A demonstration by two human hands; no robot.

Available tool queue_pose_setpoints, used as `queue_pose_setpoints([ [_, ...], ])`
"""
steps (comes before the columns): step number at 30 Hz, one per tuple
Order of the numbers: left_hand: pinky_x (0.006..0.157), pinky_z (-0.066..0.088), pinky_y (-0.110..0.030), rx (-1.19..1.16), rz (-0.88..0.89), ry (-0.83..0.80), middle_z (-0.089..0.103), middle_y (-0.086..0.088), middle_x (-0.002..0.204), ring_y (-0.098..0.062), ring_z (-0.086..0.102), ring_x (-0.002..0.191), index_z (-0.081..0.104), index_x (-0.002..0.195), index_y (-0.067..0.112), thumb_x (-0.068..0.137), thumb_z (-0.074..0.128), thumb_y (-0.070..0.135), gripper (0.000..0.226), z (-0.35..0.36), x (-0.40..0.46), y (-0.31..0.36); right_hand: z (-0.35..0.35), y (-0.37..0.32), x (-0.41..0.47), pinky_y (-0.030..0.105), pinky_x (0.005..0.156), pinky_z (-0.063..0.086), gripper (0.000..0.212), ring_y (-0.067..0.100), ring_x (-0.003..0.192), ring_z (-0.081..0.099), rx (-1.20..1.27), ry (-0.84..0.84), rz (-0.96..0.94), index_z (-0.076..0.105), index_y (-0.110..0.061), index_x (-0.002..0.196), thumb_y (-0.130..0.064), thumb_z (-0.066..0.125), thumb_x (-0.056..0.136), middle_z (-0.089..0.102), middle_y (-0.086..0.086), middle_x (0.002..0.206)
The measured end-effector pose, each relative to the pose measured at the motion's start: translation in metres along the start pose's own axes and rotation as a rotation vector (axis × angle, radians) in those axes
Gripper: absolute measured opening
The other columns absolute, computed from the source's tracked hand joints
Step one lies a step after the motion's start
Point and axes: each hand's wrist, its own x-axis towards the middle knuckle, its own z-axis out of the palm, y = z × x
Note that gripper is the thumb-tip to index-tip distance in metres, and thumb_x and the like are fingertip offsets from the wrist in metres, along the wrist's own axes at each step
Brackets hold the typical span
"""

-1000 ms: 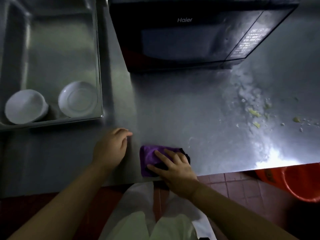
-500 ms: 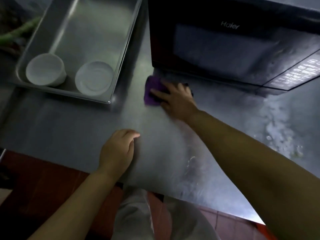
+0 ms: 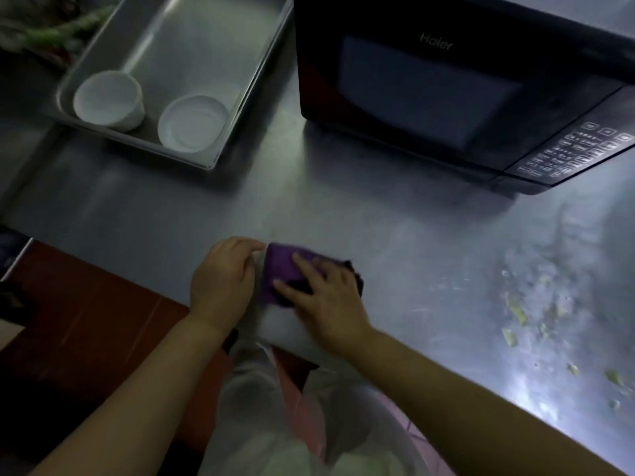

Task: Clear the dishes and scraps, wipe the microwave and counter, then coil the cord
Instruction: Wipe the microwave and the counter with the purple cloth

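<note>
A purple cloth (image 3: 280, 269) lies on the steel counter (image 3: 395, 242) near its front edge. My right hand (image 3: 323, 297) presses flat on the cloth with straight fingers. Just left of the cloth, my left hand (image 3: 221, 280) rests on the counter, fingers loosely bent, holding nothing. A black microwave (image 3: 446, 84) stands at the back right with its door shut. Yellowish food scraps (image 3: 519, 314) are scattered on the counter to the right. Two white bowls, one (image 3: 106, 97) and the other (image 3: 192, 121), sit in a steel tray (image 3: 240, 80) at the back left.
The counter's front edge runs diagonally under my hands, with red floor tiles (image 3: 86, 321) below it. Something green (image 3: 51, 32) lies beyond the tray at the top left. A bright glare spot (image 3: 549, 400) marks the counter at the lower right.
My right hand has drawn the purple cloth back from the microwave's base to the counter's front edge, beside my left hand. The left hand has stayed put on the counter.
</note>
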Motion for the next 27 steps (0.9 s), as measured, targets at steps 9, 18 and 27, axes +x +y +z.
queue_pose_setpoints([
  [9,0.071,0.044,-0.03,0.029,-0.015,-0.066,0.068,-0.012,0.097,-0.032,0.062,0.089,0.069,0.097,0.003,0.085,0.054,0.002,0.018,0.004,-0.017,0.024,0.002,0.021,-0.068,0.039,0.086,0.048,0.046,0.029,0.114,0.058,-0.025,-0.097,-0.333,0.055,-0.049,0.123,-0.043,0.063,0.079,0.05,-0.003,0.14],
  [18,0.082,0.036,-0.016,-0.028,0.048,-0.168,0.068,-0.004,0.101,-0.019,0.058,0.096,0.069,0.1,0.012,0.086,0.045,0.017,0.029,0.028,0.011,0.044,-0.044,0.14,0.029,0.049,0.093,0.039,0.047,0.04,0.119,0.048,-0.103,0.053,0.015,0.051,-0.04,0.131,-0.029,0.06,0.087,0.041,0.01,0.146],
  [27,0.072,0.043,-0.016,-0.044,0.256,-0.235,0.07,-0.001,0.092,-0.017,0.065,0.084,0.071,0.096,0.011,0.08,0.062,0.001,0.021,0.041,0.03,0.059,-0.051,0.164,0.025,0.052,0.101,0.028,0.05,0.041,0.12,0.038,-0.073,0.081,0.405,0.037,-0.047,0.138,-0.034,0.052,0.092,0.028,0.002,0.154],
])
